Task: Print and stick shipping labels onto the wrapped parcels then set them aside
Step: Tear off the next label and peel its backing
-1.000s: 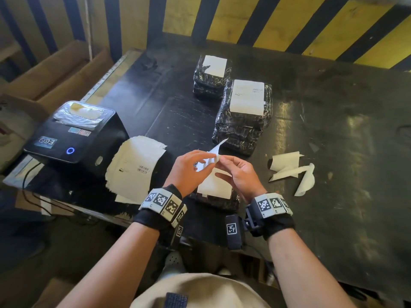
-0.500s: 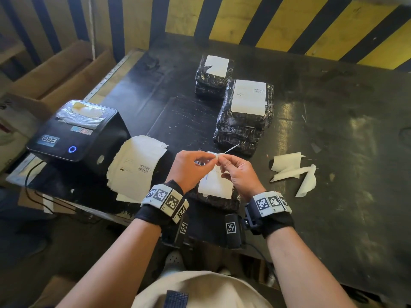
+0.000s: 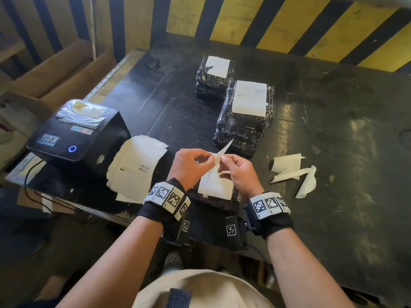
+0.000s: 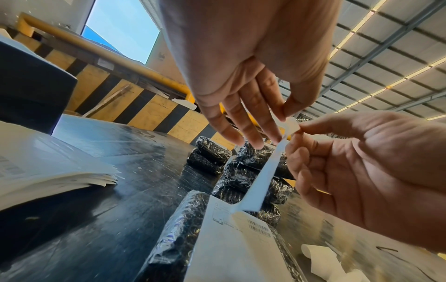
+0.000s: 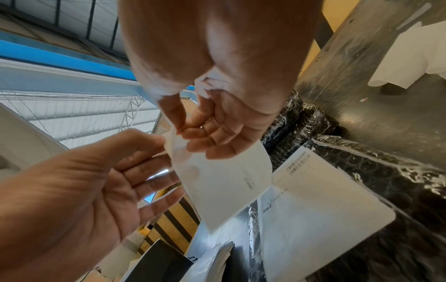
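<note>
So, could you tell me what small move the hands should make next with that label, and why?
Probably keep peeling: the left hand and right hand each pinch a top corner of the label, just starting to split it from its backing. It hangs above a parcel that already has a label.

You are working in a warehouse packing station. Yellow-and-black hazard striping (image 3: 278,21) is running behind the table (image 3: 344,152), and a corrugated metal roof (image 4: 386,47) is spanning overhead.

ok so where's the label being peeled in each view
Head: the label is at centre, pinched between both hands above the near parcel.
Left wrist: label is a thin edge-on strip, right of centre.
Right wrist: label is a broad sheet at centre.
Shared landmark: the near parcel's stuck label with barcode.
</note>
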